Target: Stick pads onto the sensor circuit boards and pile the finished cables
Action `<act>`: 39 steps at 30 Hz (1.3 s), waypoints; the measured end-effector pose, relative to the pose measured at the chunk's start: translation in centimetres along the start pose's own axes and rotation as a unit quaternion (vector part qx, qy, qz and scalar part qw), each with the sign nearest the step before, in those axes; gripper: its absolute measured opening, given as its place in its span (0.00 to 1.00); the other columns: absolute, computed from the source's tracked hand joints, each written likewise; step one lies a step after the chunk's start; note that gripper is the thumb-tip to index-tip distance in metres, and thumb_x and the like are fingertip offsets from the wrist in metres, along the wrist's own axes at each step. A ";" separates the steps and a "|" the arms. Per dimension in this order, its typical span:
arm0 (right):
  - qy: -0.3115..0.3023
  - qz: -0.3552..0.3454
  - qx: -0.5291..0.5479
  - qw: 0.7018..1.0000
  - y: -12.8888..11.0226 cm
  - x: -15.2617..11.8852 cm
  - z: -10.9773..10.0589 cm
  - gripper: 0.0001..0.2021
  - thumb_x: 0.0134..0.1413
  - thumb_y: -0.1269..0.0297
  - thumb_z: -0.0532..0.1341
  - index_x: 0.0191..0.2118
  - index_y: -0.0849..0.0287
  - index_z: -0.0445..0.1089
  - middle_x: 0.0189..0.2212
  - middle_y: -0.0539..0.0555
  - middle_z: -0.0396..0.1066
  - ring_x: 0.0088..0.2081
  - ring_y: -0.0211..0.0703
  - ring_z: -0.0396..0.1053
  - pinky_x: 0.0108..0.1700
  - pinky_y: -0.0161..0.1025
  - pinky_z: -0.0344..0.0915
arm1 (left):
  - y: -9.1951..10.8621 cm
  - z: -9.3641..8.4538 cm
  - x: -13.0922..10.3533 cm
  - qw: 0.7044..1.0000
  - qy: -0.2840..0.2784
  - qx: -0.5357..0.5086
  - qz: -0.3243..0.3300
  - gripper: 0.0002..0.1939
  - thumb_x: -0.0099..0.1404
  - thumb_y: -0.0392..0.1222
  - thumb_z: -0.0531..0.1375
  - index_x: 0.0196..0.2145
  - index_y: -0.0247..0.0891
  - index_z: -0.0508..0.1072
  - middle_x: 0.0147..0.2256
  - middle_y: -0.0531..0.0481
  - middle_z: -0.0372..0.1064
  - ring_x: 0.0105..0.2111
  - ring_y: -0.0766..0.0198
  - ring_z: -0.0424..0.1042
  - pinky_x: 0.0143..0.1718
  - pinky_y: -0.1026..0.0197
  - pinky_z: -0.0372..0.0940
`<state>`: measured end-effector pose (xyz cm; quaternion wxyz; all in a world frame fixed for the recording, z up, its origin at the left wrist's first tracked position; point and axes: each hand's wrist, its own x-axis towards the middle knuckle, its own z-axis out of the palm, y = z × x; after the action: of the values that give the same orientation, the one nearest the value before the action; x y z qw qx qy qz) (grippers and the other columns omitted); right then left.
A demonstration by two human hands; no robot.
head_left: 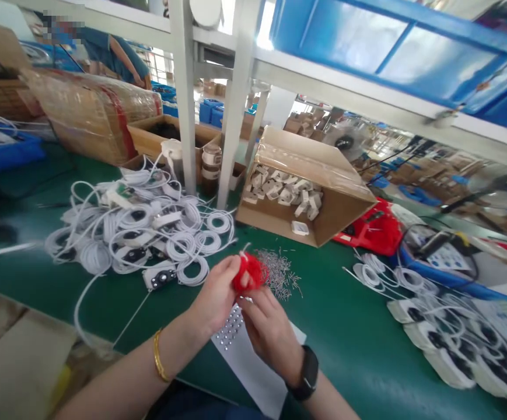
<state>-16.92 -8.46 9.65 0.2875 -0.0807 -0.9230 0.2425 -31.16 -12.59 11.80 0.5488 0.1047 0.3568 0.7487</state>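
A red, stringy bundle (251, 275) is gripped in my left hand (218, 294), between thumb and fingers, with a gold bracelet on that wrist. My right hand (267, 326), wearing a black watch, has its fingers curled against the bundle's lower side. Their tips are partly hidden. Under my hands lies a white sheet (259, 379) with rows of small shiny round pieces (230, 329) on it. Just beyond the bundle is a heap of small thin metal pieces (279, 273), perhaps screws, on the green tabletop (349, 326).
Coiled white cables with sockets (148, 227) heap at the left. A tipped cardboard box (314, 169) holds white housings (283, 189). More white socket units (446, 344) lie right, by a red container (376, 227). Shelf posts (235, 105) rise behind; a person (113, 55) stands back left.
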 end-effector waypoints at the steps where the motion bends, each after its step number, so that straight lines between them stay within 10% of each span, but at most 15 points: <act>1: 0.036 0.024 0.003 0.999 -0.3 -0.6 -0.4 0.16 0.54 0.77 0.54 0.48 0.56 0.66 0.45 0.60 0.65 0.45 0.49 0.64 0.43 0.46 0.66 | -0.2 0.0 -0.5 0.999 0.003 0.037 0.035 0.14 0.65 0.45 0.57 0.25 0.36 0.61 0.19 0.58 0.57 0.21 0.71 0.58 0.26 0.67 0.56; 5: 0.281 0.136 0.036 0.949 -1.1 -1.2 -3.2 0.06 0.54 0.73 0.58 0.35 0.55 0.66 0.34 0.54 0.62 0.36 0.44 0.63 0.35 0.41 0.63 | -1.8 -0.1 -1.8 0.956 0.024 0.252 0.150 0.10 0.65 0.45 0.56 0.31 0.37 0.63 0.22 0.58 0.59 0.22 0.70 0.58 0.25 0.66 0.53; 10: 0.193 0.170 0.066 0.964 -1.4 0.8 -4.2 0.05 0.52 0.69 0.64 0.35 0.56 0.68 0.30 0.51 0.69 0.32 0.42 0.66 0.35 0.39 0.63 | -3.9 0.8 -3.2 0.878 0.040 0.425 0.217 0.07 0.66 0.44 0.54 0.37 0.39 0.65 0.34 0.50 0.68 0.35 0.62 0.68 0.38 0.60 0.60; 21: 0.213 0.228 0.101 0.945 0.0 0.3 -3.7 0.10 0.60 0.68 0.51 0.28 0.57 0.61 0.25 0.49 0.63 0.28 0.39 0.61 0.31 0.36 0.58 | -4.8 0.9 -3.6 0.713 0.046 0.610 0.341 0.05 0.65 0.41 0.54 0.36 0.41 0.69 0.36 0.46 0.71 0.38 0.55 0.67 0.42 0.55 0.59; 25: 0.255 0.261 0.154 0.918 2.3 -0.2 -4.7 0.10 0.61 0.63 0.51 0.29 0.57 0.61 0.22 0.47 0.61 0.25 0.38 0.60 0.29 0.36 0.57 | -4.1 1.1 -3.9 0.751 0.033 0.605 0.264 0.06 0.66 0.42 0.52 0.33 0.40 0.67 0.32 0.48 0.69 0.33 0.58 0.67 0.37 0.58 0.58; 32: 0.351 0.219 0.155 0.897 1.2 -0.8 -6.2 0.03 0.55 0.66 0.59 0.37 0.56 0.65 0.34 0.52 0.66 0.36 0.40 0.65 0.38 0.37 0.64 | -3.3 2.1 -4.2 0.929 -0.061 0.353 0.096 0.12 0.65 0.49 0.54 0.34 0.37 0.65 0.29 0.52 0.66 0.29 0.65 0.65 0.31 0.64 0.59; 39: 0.166 0.290 0.161 0.929 -1.8 0.0 -5.4 0.02 0.52 0.69 0.60 0.31 0.58 0.70 0.28 0.51 0.71 0.28 0.39 0.68 0.31 0.36 0.65 | -4.7 1.8 -4.4 0.851 -0.021 0.487 0.195 0.13 0.58 0.47 0.63 0.38 0.39 0.68 0.35 0.49 0.70 0.35 0.59 0.68 0.39 0.59 0.61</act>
<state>-13.89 -7.83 14.41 0.3630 -0.3366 -0.7467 0.4442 -25.01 -15.11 11.06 0.2774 0.4414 0.6365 0.5684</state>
